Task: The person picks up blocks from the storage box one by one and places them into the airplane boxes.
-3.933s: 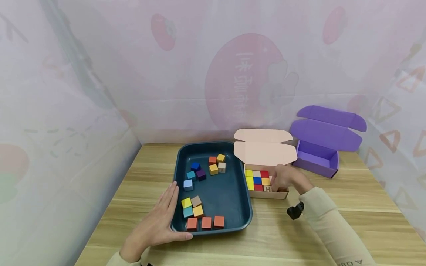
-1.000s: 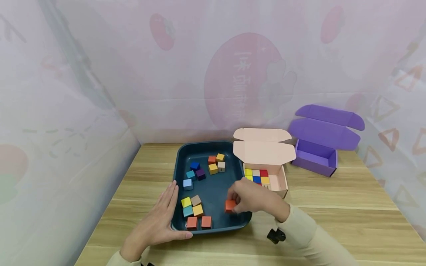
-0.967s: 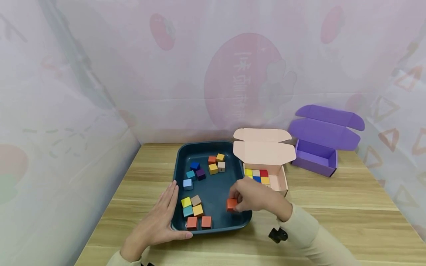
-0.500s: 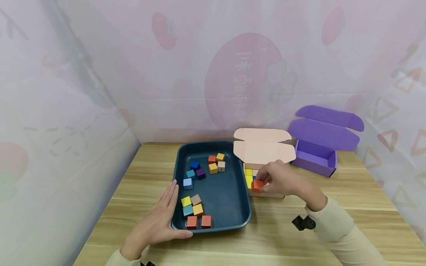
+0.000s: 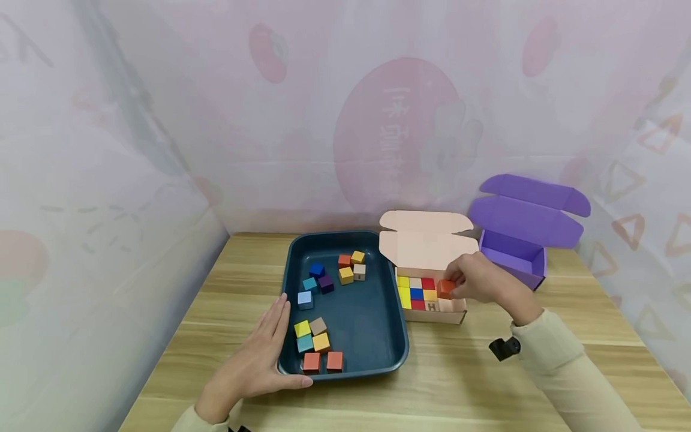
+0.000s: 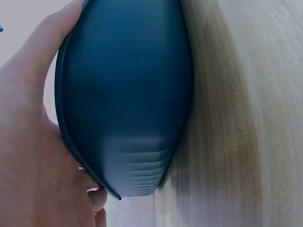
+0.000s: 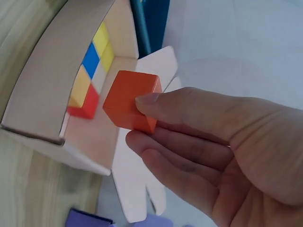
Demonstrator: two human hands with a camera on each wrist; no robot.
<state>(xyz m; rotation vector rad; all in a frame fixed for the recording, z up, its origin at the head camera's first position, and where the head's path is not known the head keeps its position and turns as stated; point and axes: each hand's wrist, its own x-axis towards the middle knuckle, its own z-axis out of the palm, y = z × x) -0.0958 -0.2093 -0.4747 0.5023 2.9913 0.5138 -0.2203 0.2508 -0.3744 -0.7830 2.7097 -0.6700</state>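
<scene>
An orange-red cube (image 7: 130, 97) is pinched between the thumb and fingers of my right hand (image 5: 477, 282), held over the right end of a peach cardboard box (image 5: 436, 318). Inside that box, yellow, white, red, blue, orange and letter-marked cubes (image 5: 417, 294) stand in rows on the left. My left hand (image 5: 256, 354) rests with straight fingers along the left rim of a dark blue tray (image 5: 372, 336), its thumb at the front rim. Two orange-red cubes (image 5: 335, 361) sit at the tray's front edge.
Several other coloured cubes (image 5: 313, 336) lie in the tray's left half, and a further group (image 5: 352, 267) at its back. A purple box (image 5: 513, 258) with its lid up stands behind my right hand. A patterned cloth (image 5: 302, 120) hangs behind the wooden table (image 5: 227, 282).
My right hand has taken an orange-red cube from the tray and carried it right, over the peach box's right end. The left hand has stayed at the tray.
</scene>
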